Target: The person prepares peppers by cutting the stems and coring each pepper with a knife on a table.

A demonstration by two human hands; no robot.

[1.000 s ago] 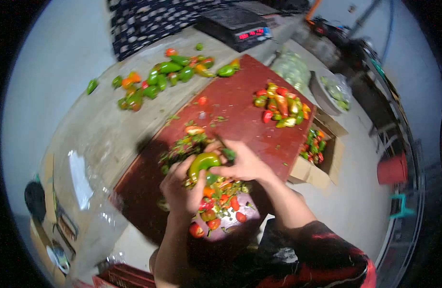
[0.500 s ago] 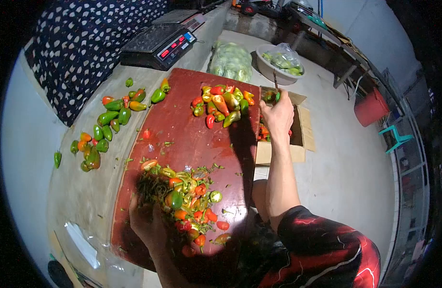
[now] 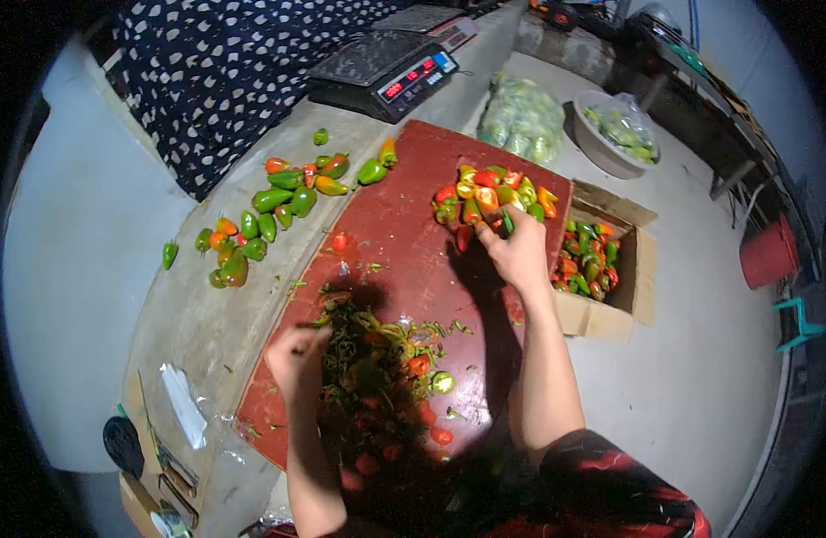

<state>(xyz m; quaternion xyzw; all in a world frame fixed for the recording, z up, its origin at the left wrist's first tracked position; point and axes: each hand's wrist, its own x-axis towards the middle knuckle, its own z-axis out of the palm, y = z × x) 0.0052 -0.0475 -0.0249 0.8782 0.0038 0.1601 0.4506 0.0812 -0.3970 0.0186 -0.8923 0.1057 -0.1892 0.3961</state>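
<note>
My right hand [image 3: 521,251] is closed on a small knife with a green handle [image 3: 508,222]; its blade is hard to make out. Its fingertips are at the near edge of a heap of red, green and orange peppers [image 3: 486,180] on the red board [image 3: 404,260]. My left hand [image 3: 296,359], slightly blurred, has curled fingers beside the shadowed left edge of the trimmings pile. Whatever may be in those fingers is hidden. That pile mixes green stem bits [image 3: 435,330] with cut peppers, among them a red piece [image 3: 418,365] and a green slice [image 3: 443,383].
An open cardboard box [image 3: 644,269] of peppers stands right of the board. Whole peppers [image 3: 286,179] lie on the concrete ledge at left. Behind are a digital scale [image 3: 386,76], a bagged green vegetable load [image 3: 522,121] and a basin [image 3: 601,148]. A black round-headed utensil [image 3: 122,444] is lower left.
My right hand has moved from above the cardboard box to the pepper heap. My left hand has shifted to the pile's left edge, fingers curled. The view has turned, showing more of the box.
</note>
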